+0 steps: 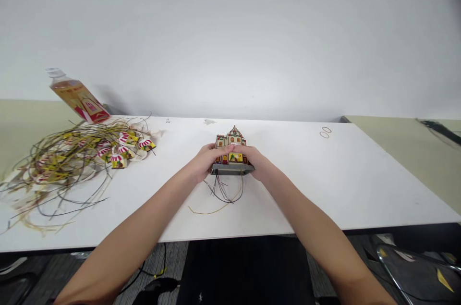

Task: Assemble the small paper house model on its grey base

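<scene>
I have both hands on one miniature house [231, 150] at mid-table: my left hand [206, 161] and right hand [256, 163] grasp its sides, fingers wrapped around it, thin wires [222, 190] trailing from its grey base. By my judgement this piece is mid-handling, while a tangled pile of wired houses [77, 156] waits at the left beside a tilted bottle [77, 96], apparently untouched.

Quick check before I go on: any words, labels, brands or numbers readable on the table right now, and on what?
Nothing can be read.
Bottle label: red and orange print, too blurred.
Small dark marks on the table: too small.
Miniature house held between left hand and right hand: painted decoration only, no legible text.
Small awning pieces: no text visible.
</scene>
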